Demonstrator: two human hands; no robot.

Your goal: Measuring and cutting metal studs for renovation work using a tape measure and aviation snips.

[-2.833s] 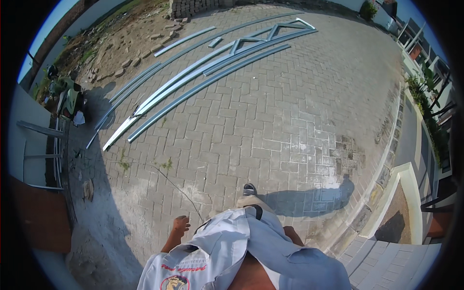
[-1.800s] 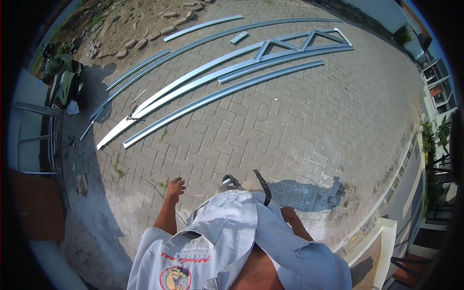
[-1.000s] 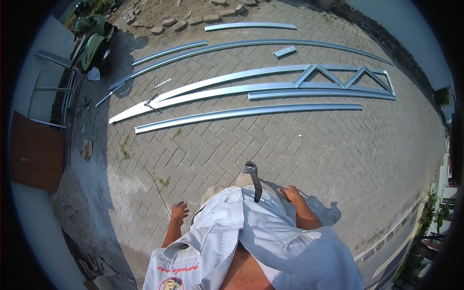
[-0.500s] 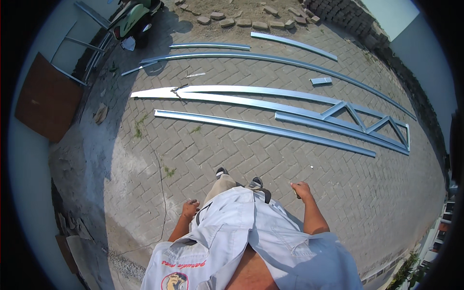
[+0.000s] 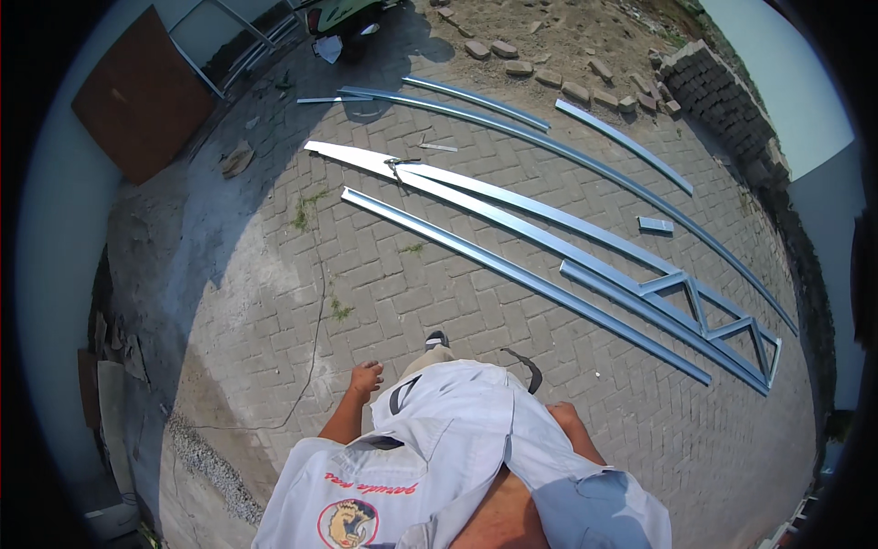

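Note:
My left hand (image 5: 366, 375) hangs beside my pale work shirt (image 5: 430, 430), fingers loosely curled and apart, with nothing visible in it. My right hand (image 5: 563, 414) is low at my right side, its fingertips hidden. Neither reaches the metal pieces on the pavers ahead. A long silver truss (image 5: 512, 220) with zigzag braces at its right end lies diagonally, a small dark tool (image 5: 397, 166) on its narrow end. A channel length (image 5: 457, 256) lies nearer me; further long profiles (image 5: 622, 119) and a short offcut (image 5: 655, 224) lie beyond it. A dark strap (image 5: 532, 371) dangles at my waist.
A green scooter (image 5: 347, 23) stands at the back. Stacked pavers (image 5: 718, 101) line the right wall, near loose bricks on dirt (image 5: 576, 91). A brown board (image 5: 142, 96) and metal frames lean at the left. A thin cable (image 5: 315, 339) crosses the paving, near gravel (image 5: 206, 457).
My view has swung leftward, so the truss and profiles now slope down to the right and the paver stack shows more. My right hand has dropped back beside my shirt.

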